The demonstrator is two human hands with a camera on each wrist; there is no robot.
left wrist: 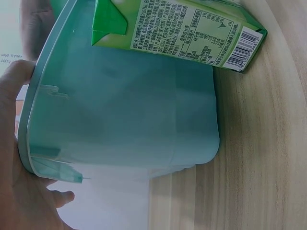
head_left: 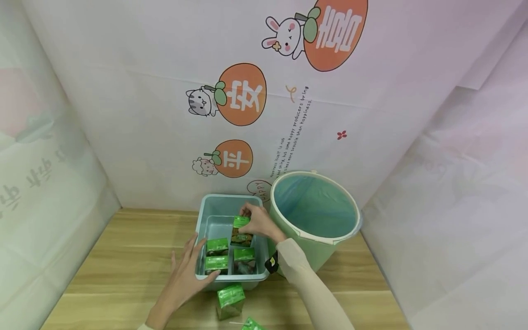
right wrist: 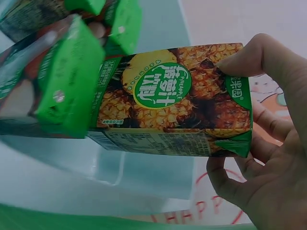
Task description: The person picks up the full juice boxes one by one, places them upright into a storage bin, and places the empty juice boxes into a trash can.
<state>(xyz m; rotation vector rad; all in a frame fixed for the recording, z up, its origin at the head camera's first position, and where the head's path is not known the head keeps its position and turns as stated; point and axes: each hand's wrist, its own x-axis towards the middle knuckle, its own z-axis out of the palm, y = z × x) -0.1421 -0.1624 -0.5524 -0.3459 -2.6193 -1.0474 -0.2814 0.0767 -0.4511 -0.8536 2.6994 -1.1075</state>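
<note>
My right hand (head_left: 261,223) pinches a pineapple juice carton (right wrist: 158,91) by its end, thumb on the printed front and fingers behind. The carton stands inside a light-blue plastic bin (head_left: 231,198), towards its right side. Several other green-topped juice cartons (head_left: 216,263) sit in the front part of the bin. My left hand (head_left: 185,272) rests against the bin's left front corner, its fingers spread along the left rim and the thumb at the front edge. Just in front of the bin stands another juice carton (left wrist: 180,31).
A pale green bucket (head_left: 305,247) with a cream rim stands right of the bin, close to my right forearm. One more green carton (head_left: 251,324) shows at the bottom edge of the head view. A printed cloth wall (head_left: 156,137) rises behind the wooden table (head_left: 123,256).
</note>
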